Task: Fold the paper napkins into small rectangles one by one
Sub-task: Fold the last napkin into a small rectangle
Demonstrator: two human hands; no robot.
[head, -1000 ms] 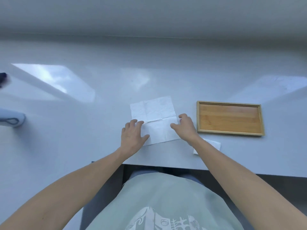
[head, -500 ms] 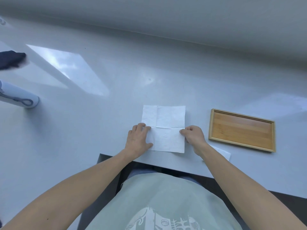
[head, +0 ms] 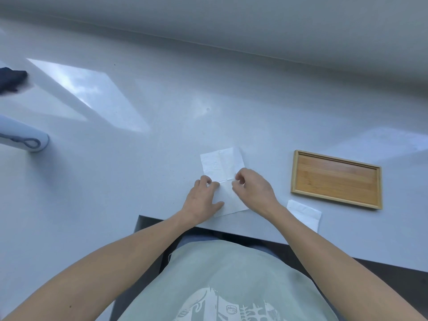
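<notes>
A white paper napkin (head: 221, 164) lies unfolded on the pale table (head: 162, 126), creased into quarters, near the front edge. My left hand (head: 203, 200) presses flat on its near left part, fingers on the middle crease. My right hand (head: 253, 189) rests on its right side with fingers curled at the crease, pinching the paper's right edge. The near half of the napkin is mostly covered by both hands. A second white napkin (head: 304, 214), folded small, lies to the right near the table edge.
A shallow wooden tray (head: 337, 179) with a raised rim sits to the right of the napkin. A pale cylinder with a cord loop (head: 25, 140) lies at the far left, and a dark object (head: 10, 79) sits beyond it. The table's front cut-out edge (head: 162, 220) is just below my hands.
My right hand has moved inward over the napkin and curled its fingers at the crease. The napkin has turned slightly and looks narrower. My left hand stayed pressing on the left side.
</notes>
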